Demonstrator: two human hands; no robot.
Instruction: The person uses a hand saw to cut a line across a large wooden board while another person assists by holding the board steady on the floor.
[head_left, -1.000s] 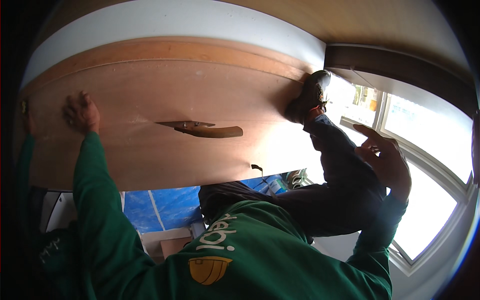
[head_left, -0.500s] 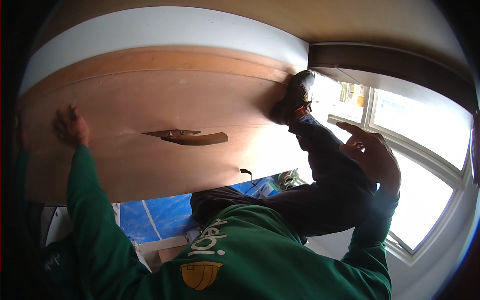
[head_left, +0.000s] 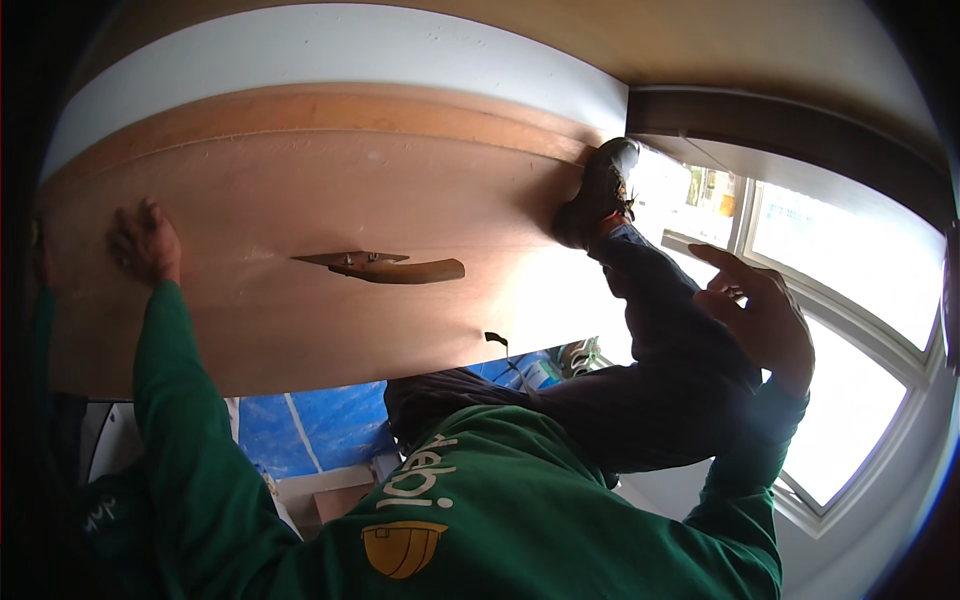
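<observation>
My left hand [head_left: 150, 243] lies on the left part of a wide reddish-brown wooden board [head_left: 230, 320], fingers spread and nothing held. To its right, on the board, rests a hand tool [head_left: 395, 268] with a thin pointed metal blade and a curved wooden handle; neither hand touches it. My right hand [head_left: 755, 308] is raised in front of the window, apart from the board. Its index finger stretches out while the other fingers are partly curled and shaded; I see nothing in it. My shoe [head_left: 600, 190] is set against the board's far right end.
A white wall strip [head_left: 330, 45] runs behind the board. Bright windows [head_left: 850, 240] stand at the right. Below the board's near edge lies blue sheeting [head_left: 340, 425]. A small black piece [head_left: 495, 338] with a strap sits at that edge. A dim green sleeve shows far left, perhaps a reflection.
The whole view has shifted slightly, so the board, tool and shoe appear a little farther right. Both hands keep nearly the same pose.
</observation>
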